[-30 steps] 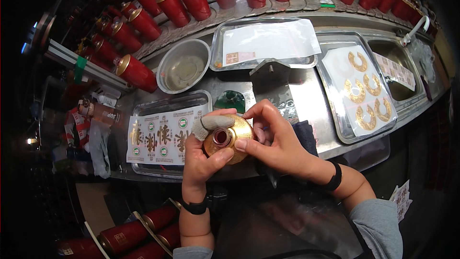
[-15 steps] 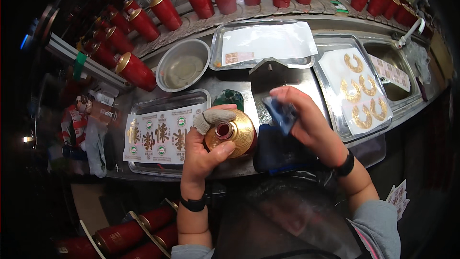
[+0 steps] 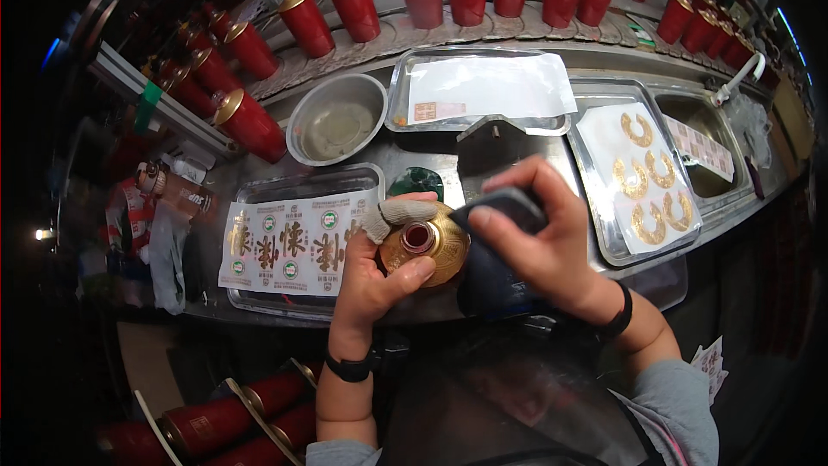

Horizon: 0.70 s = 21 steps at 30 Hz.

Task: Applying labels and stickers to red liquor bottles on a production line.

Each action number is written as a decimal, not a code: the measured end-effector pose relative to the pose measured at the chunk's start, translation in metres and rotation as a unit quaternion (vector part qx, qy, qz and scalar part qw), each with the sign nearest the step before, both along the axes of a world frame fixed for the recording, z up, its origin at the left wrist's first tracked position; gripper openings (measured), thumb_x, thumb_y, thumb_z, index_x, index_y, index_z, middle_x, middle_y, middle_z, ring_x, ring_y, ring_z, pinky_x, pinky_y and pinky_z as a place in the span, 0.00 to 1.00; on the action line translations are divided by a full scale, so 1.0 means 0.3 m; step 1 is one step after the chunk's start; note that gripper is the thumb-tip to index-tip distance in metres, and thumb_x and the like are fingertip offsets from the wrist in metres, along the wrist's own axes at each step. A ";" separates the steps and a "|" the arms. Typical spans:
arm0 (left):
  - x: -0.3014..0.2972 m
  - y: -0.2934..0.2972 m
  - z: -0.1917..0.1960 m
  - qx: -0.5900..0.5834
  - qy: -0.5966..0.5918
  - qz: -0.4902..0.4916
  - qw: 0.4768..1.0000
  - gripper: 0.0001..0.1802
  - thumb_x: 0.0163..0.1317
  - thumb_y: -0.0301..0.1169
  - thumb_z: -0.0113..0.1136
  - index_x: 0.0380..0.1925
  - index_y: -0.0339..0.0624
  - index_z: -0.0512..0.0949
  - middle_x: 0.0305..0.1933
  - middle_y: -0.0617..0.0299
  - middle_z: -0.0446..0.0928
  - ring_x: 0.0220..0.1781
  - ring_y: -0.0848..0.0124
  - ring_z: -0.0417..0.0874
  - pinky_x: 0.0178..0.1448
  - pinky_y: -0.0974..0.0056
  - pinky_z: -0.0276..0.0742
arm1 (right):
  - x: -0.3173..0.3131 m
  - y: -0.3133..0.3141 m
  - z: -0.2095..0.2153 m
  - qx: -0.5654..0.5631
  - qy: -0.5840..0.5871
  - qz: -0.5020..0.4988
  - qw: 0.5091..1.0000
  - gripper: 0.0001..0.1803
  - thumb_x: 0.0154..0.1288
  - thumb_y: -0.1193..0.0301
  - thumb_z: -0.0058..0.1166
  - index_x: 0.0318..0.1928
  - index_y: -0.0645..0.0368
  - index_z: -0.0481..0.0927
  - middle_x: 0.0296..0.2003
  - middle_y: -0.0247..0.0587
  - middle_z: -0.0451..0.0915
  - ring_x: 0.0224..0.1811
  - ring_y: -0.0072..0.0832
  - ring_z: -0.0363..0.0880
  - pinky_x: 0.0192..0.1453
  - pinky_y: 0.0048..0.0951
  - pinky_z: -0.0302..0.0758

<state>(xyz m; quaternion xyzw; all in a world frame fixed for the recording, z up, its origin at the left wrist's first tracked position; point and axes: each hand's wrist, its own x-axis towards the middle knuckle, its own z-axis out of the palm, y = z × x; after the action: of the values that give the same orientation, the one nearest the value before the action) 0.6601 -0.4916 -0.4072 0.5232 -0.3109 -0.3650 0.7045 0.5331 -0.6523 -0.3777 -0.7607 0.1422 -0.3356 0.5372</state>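
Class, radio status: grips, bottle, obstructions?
Left grip around gold-topped bottle, mouth open. Right grip holding dark flat piece beside it; contact unclear. No obstruction seen.

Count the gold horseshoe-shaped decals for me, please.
5 gold horseshoe-shaped decals, all on the white sheet in the rightmost tray: one top, two middle, two bottom; none looks hidden.

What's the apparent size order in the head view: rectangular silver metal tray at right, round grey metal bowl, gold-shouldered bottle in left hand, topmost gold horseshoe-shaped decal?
1. Silver metal tray
2. Grey metal bowl / gold-shouldered bottle: unsure; bottle looks nearer the camera, partly covered
3. Gold horseshoe-shaped decal
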 end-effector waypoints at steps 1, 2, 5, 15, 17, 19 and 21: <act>0.000 -0.003 -0.004 -0.001 -0.003 -0.011 1.000 0.31 0.51 0.28 0.65 0.58 0.34 0.72 0.53 0.58 0.77 0.54 0.73 0.77 0.60 0.66 0.73 | -0.020 0.026 -0.001 0.006 0.009 0.022 1.000 0.12 0.55 0.73 0.65 0.37 0.62 0.77 0.31 0.39 0.78 0.33 0.25 0.79 0.39 0.24 0.74; -0.001 -0.009 0.000 -0.002 -0.005 -0.022 1.000 0.31 0.51 0.28 0.65 0.58 0.34 0.72 0.53 0.58 0.77 0.54 0.72 0.77 0.60 0.65 0.73 | -0.021 0.037 -0.029 0.009 -0.018 0.005 1.000 0.12 0.56 0.73 0.65 0.37 0.62 0.76 0.31 0.39 0.78 0.33 0.24 0.79 0.38 0.24 0.74; -0.002 -0.007 0.004 0.007 -0.014 -0.014 1.000 0.32 0.51 0.30 0.65 0.58 0.35 0.72 0.53 0.58 0.77 0.54 0.72 0.78 0.60 0.65 0.72 | 0.017 -0.026 -0.050 0.002 0.047 -0.051 0.998 0.13 0.57 0.72 0.65 0.38 0.63 0.75 0.31 0.39 0.78 0.33 0.23 0.78 0.39 0.24 0.74; 0.033 0.021 -0.027 0.000 -0.102 -0.057 0.993 0.44 0.42 0.28 0.77 0.63 0.40 0.67 0.64 0.56 0.70 0.66 0.65 0.70 0.69 0.61 0.63 | -0.007 0.014 -0.022 -0.128 -0.041 -0.016 0.991 0.12 0.48 0.82 0.63 0.36 0.63 0.78 0.29 0.44 0.76 0.29 0.36 0.77 0.34 0.31 0.73; 0.013 0.028 -0.046 -0.004 -0.148 -0.021 0.989 0.44 0.42 0.28 0.77 0.63 0.40 0.67 0.64 0.56 0.70 0.66 0.65 0.70 0.70 0.61 0.63 | -0.027 0.034 -0.004 -0.200 -0.080 0.061 0.975 0.16 0.40 0.84 0.62 0.35 0.63 0.79 0.28 0.43 0.76 0.29 0.41 0.75 0.33 0.35 0.71; -0.026 0.025 -0.049 0.004 -0.204 0.043 0.978 0.42 0.44 0.29 0.76 0.62 0.40 0.67 0.64 0.55 0.69 0.65 0.62 0.71 0.69 0.60 0.64 | -0.042 0.069 -0.009 -0.247 -0.098 0.085 0.960 0.14 0.43 0.83 0.64 0.34 0.61 0.79 0.30 0.41 0.80 0.29 0.35 0.77 0.34 0.32 0.72; -0.050 0.006 -0.064 0.009 -0.243 0.092 0.966 0.42 0.44 0.30 0.76 0.61 0.39 0.67 0.63 0.54 0.69 0.65 0.60 0.71 0.68 0.59 0.65 | -0.037 0.110 -0.010 -0.260 -0.112 0.111 0.953 0.13 0.43 0.80 0.62 0.34 0.59 0.80 0.31 0.40 0.77 0.32 0.36 0.77 0.36 0.34 0.73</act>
<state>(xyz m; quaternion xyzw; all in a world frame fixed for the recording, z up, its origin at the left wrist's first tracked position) 0.6452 -0.4899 -0.4263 0.6292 -0.4203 -0.1632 0.6331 0.5222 -0.6192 -0.3808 -0.8425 -0.0963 -0.3820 0.3673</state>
